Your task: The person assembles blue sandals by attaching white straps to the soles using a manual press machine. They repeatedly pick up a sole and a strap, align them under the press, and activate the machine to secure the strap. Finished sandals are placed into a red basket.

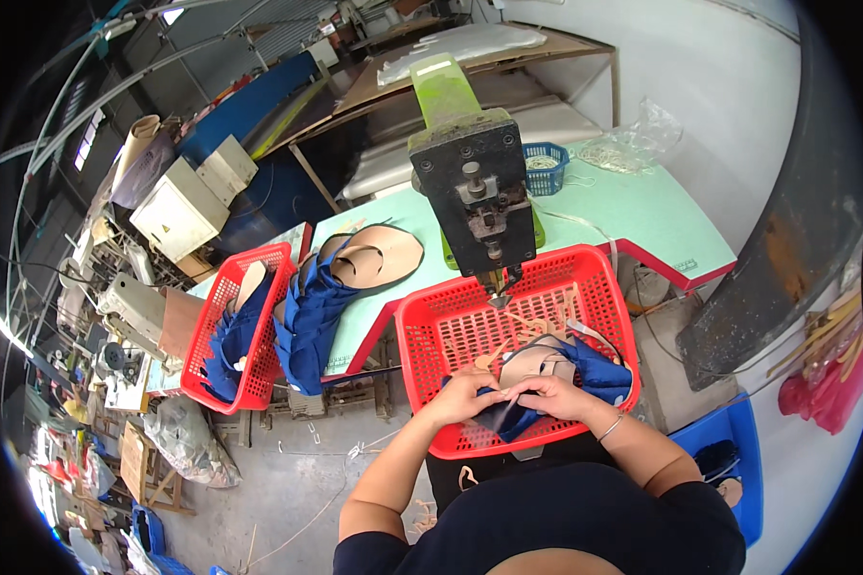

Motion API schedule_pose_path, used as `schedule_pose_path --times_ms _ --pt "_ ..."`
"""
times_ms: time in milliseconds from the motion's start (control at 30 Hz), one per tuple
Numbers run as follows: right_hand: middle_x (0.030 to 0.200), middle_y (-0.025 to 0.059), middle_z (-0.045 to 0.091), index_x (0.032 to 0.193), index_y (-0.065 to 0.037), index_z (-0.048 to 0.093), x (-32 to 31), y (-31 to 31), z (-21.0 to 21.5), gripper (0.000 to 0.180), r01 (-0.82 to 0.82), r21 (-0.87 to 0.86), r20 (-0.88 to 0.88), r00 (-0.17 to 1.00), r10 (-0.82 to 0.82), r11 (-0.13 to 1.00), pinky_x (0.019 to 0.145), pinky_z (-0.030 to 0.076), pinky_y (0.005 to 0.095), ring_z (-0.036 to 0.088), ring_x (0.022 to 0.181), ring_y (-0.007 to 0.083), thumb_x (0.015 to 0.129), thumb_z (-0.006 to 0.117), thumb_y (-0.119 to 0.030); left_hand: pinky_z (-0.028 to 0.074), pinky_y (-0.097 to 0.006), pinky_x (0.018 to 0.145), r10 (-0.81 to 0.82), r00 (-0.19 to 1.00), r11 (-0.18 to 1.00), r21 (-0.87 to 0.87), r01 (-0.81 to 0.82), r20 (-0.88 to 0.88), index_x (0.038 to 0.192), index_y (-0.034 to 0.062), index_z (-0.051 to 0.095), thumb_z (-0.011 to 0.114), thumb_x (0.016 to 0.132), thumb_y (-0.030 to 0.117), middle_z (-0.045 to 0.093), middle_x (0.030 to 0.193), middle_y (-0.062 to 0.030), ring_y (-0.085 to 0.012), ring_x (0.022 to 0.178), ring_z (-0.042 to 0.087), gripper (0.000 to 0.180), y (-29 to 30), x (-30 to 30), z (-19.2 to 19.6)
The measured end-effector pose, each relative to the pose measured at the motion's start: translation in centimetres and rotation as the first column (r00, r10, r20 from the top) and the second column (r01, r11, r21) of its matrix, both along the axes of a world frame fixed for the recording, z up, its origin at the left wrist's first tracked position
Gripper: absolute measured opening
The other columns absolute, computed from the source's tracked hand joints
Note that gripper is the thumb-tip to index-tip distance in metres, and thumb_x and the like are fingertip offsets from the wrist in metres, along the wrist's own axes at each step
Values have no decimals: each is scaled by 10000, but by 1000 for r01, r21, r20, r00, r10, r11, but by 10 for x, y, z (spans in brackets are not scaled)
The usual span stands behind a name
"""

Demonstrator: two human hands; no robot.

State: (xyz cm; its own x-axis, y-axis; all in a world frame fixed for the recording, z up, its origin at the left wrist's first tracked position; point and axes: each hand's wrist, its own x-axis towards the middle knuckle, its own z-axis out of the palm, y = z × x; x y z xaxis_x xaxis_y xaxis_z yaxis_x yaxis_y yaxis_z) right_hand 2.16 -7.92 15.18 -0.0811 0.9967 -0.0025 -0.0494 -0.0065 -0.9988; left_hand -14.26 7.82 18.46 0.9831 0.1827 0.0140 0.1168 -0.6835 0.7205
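At the left end of the bench [657, 225], a narrow red basket [264, 335] with blue pieces [235, 331] inside, likely to keep them in one bunch. Right beside it, an overlapping pile of blue and tan pieces [312, 331], with blue ends drooping past the bench's front edge, maybe for easy grabbing.

Then, at the bench's front edge, a big red basket [427, 335]. Pinches a dark blue piece [503, 420] above its near edge with the left hand [465, 395], thumb and fingers bent close together. Over the basket's far edge, a black and green machine [475, 192]. Below it, thin tan scraps [523, 328], perhaps caught there to stay off the floor. Pinches the same piece with the right hand [554, 395], fingertips close to the left ones, seemingly to keep the edge steady. Cannot tell about the hidden fingers underneath.

Near the bench's back edge, a small blue basket [547, 180] of pale stringy bits. At the back right corner, a clear plastic bag [633, 139]. Far right, low down, a blue bin [748, 460].
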Motion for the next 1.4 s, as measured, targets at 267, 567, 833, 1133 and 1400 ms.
schedule_pose_path --times_ms 267,567,833,1133,1400 --pt "931 76 604 982 2 587 17 25 -18 235 230 239 123 956 -265 943 780 446 261 563 833 130 827 633 -169 285 -481 968 30 983 861 494 -119 184 819 90 622 640 767 220 598 829 -69 -237 896 573 142 -15 20 20" --pt "873 68 619 1029 -12 590 28 32 15 239 164 -199 241 964 -114 966 708 462 270 578 775 126 836 610 -151 352 -415 899 98 969 878 439 -192 228 857 66 635 666 752 222 595 808 -78 -259 872 574 190 -13 23 18" --pt "813 168 598 911 -5 569 22 25 7 211 98 479 617 668 -415 872 695 461 406 584 791 342 802 603 -181 371 -376 823 127 958 926 315 -207 256 760 75 618 688 727 211 586 767 -76 -269 832 558 157 -2 24 14" --pt "777 82 621 887 -10 607 33 17 17 114 448 103 415 792 -448 888 646 455 275 572 714 109 838 587 -112 364 -370 808 -95 912 636 729 -253 399 850 125 559 595 633 114 503 791 -35 -208 773 544 220 -15 5 9" --pt "755 128 614 859 2 569 24 21 29 100 435 419 362 725 -586 797 651 467 317 610 695 241 809 589 -82 475 -220 652 623 775 507 -811 -293 110 1205 8 323 573 864 65 580 922 -101 -120 772 581 427 -44 29 -58"
